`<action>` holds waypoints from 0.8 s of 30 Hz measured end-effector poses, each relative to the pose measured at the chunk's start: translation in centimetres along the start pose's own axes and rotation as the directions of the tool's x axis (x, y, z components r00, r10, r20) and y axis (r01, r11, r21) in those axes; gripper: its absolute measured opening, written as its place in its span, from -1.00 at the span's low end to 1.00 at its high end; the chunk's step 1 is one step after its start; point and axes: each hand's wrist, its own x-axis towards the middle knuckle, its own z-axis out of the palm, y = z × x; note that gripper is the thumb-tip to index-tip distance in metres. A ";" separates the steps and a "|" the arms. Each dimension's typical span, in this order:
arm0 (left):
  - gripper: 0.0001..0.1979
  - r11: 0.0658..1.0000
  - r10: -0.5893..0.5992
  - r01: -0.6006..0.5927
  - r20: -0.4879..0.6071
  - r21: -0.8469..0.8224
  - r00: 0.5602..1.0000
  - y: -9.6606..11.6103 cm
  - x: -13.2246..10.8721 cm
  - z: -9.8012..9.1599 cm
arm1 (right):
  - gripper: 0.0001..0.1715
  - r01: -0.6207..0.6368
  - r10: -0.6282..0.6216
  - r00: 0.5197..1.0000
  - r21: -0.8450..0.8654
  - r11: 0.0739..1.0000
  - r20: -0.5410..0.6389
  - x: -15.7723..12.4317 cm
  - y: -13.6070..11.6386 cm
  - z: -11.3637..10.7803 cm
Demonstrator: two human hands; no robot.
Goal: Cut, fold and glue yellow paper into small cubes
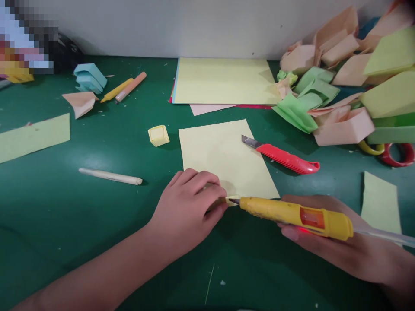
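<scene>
My right hand (327,242) grips a yellow hot glue gun (275,209), a clear glue stick (382,235) jutting from its back. The nozzle points left and meets a small piece of pale yellow paper (232,200). That piece is pinched between the fingertips of my left hand (191,203), which hide most of it. Beneath and beyond the left hand lies a pale yellow sheet (214,151). A red box cutter (287,160) rests partly on the sheet, blade out. Just left of the sheet sits a small folded yellow paper box (158,135).
A stack of coloured paper (223,82) lies by the wall. Folded paper pieces (343,125) are heaped at the right, with scissors handles (397,154) below. A white pen (110,176), two markers (131,86) and a blue paper shape (89,77) lie left. Paper strips (35,136) flank the area.
</scene>
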 end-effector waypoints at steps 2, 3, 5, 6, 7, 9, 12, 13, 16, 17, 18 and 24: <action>-0.92 1.000 0.000 0.000 -0.001 -0.004 1.000 0.0 0.1 0.0 | -0.84 0.004 -0.004 1.000 0.021 1.000 0.018 -0.1 0.1 0.0; -0.93 1.000 -0.001 0.001 -0.002 -0.005 1.000 0.0 0.1 0.1 | -0.85 0.003 -0.004 1.000 0.027 1.000 0.022 -0.2 0.2 0.1; -0.93 1.000 -0.003 0.002 -0.002 -0.008 1.000 0.0 0.0 0.1 | -0.89 -0.009 0.009 1.000 0.021 1.000 0.012 -0.4 0.3 0.1; -0.94 1.000 -0.003 0.003 -0.002 -0.009 1.000 0.0 0.0 0.0 | -0.90 -0.013 0.013 1.000 0.015 1.000 0.009 -0.5 0.4 0.2; -0.94 1.000 -0.004 0.004 -0.002 -0.010 1.000 0.0 0.0 0.0 | -0.91 -0.015 0.015 1.000 0.010 1.000 0.004 -0.6 0.4 0.2; -0.94 1.000 -0.005 0.005 -0.003 -0.010 1.000 0.0 -0.1 0.0 | -0.91 -0.003 0.003 1.000 0.003 1.000 -0.007 -0.6 0.5 0.3; -0.94 1.000 -0.005 0.005 -0.007 -0.011 1.000 0.0 -0.1 0.0 | -0.90 0.034 -0.034 0.999 0.007 0.999 0.006 -0.5 0.5 0.2; -0.94 1.000 -0.004 0.004 -0.008 -0.011 1.000 0.0 -0.1 0.0 | -0.88 0.037 -0.037 0.999 0.008 0.999 0.003 -0.4 0.5 0.2; -0.93 1.000 -0.007 0.007 -0.010 -0.011 1.000 0.0 -0.1 0.0 | -0.83 0.025 -0.025 1.000 0.002 1.000 -0.004 -0.2 0.3 0.1; -0.93 1.000 -0.010 0.010 -0.007 -0.012 1.000 0.0 -0.1 -0.1 | -0.82 0.028 -0.028 1.000 0.003 1.000 -0.005 -0.1 0.3 0.1; -0.93 1.000 -0.012 0.012 -0.004 -0.014 1.000 0.0 -0.1 -0.1 | -0.84 0.032 -0.032 0.999 0.005 0.999 0.001 -0.1 0.2 0.1; -0.94 1.000 -0.017 0.017 -0.001 -0.025 1.000 0.0 0.0 0.0 | -0.90 0.011 -0.013 0.999 0.037 0.999 0.042 -0.1 0.4 0.1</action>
